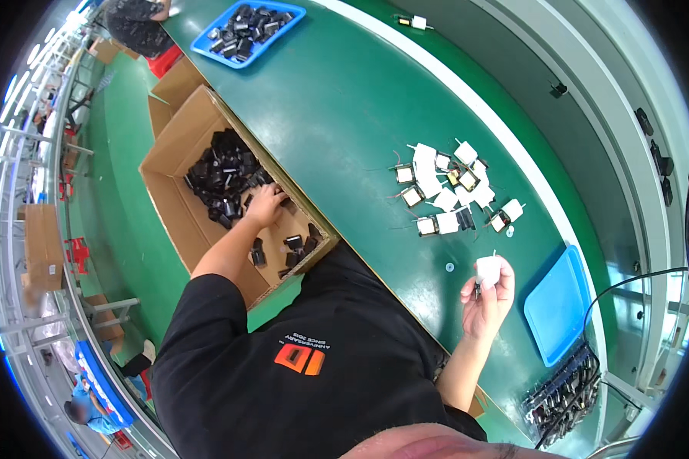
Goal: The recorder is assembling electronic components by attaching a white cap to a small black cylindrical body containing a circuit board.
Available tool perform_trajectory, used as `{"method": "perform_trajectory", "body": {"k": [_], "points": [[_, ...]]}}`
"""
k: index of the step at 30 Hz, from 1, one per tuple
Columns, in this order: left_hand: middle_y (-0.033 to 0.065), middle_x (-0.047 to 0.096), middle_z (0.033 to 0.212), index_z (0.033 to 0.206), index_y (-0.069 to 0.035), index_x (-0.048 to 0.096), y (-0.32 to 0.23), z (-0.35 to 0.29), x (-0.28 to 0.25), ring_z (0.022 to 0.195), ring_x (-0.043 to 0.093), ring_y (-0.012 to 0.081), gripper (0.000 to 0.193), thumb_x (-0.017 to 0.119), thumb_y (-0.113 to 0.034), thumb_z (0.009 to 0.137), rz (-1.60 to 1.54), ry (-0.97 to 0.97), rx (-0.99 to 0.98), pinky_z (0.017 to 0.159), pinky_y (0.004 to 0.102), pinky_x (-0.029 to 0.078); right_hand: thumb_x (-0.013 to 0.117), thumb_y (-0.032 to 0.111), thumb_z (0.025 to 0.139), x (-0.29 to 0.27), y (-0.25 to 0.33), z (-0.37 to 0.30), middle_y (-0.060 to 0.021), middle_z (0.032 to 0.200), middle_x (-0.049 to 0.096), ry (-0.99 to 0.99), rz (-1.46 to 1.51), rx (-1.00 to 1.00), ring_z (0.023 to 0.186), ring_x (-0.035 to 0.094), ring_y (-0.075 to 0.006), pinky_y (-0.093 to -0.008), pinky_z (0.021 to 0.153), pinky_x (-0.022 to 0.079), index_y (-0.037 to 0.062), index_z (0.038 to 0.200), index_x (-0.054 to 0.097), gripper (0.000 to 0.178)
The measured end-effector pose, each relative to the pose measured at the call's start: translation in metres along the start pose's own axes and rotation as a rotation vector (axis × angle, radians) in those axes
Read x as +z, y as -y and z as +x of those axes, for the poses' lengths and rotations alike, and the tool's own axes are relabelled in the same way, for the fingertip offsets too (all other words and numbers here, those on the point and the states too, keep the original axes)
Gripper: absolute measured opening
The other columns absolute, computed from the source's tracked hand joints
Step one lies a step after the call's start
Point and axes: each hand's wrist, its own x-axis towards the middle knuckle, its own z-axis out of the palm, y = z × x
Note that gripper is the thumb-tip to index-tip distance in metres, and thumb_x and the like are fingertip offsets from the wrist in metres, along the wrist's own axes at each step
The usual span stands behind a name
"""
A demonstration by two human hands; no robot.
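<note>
My left hand (265, 206) reaches down into a cardboard box (168, 162) on my left. Its fingers are curled at a small black plastic part (287, 202) near the wall on the table side; their tips are partly hidden. A heap of black plastic parts (223, 172) fills the box's far end, and several loose black ones (293, 242) lie at its near end. Over the green table, my right hand (488, 304) is closed on a white square block (488, 269) with a thin pin on top. Beyond it lies a loose group of white blocks (426, 170), some showing yellow-and-black insides and thin wires.
A blue tray of black parts (246, 32) stands at the table's far left. Another blue tray (556, 306) lies right of my right hand, beside dark cabled equipment (563, 394). A small round disc (449, 268) rests on the green table (344, 115). A person (138, 27) sits at the far left.
</note>
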Motion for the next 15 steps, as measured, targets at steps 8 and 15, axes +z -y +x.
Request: {"method": "perform_trajectory", "body": {"k": [8,15], "points": [[0.0152,0.064,0.083,0.119,-0.001,0.059,-0.057,-0.013,-0.123,0.072,0.065,0.0191,0.035,0.043,-0.018,0.092,-0.713,-0.311,-0.571,0.07,0.0322,0.052,0.064,-0.002,0.084,-0.013,0.008,-0.007,-0.0151,0.102,0.062,0.044,0.14,-0.124,0.076,0.068,-0.0255,-0.0308,0.06,0.057,0.0041,0.117,0.049,0.037],[0.0146,0.059,0.116,0.121,0.0,0.044,-0.189,-0.017,-0.234,0.103,0.062,0.022,0.038,0.037,0.006,0.085,-1.227,-0.55,0.239,0.095,0.0367,0.047,0.069,0.002,0.082,-0.013,0.01,-0.006,-0.0148,0.101,0.063,0.079,0.198,-0.151,0.074,0.066,-0.0246,-0.0312,0.061,0.055,0.0024,0.114,0.051,0.036]]}}
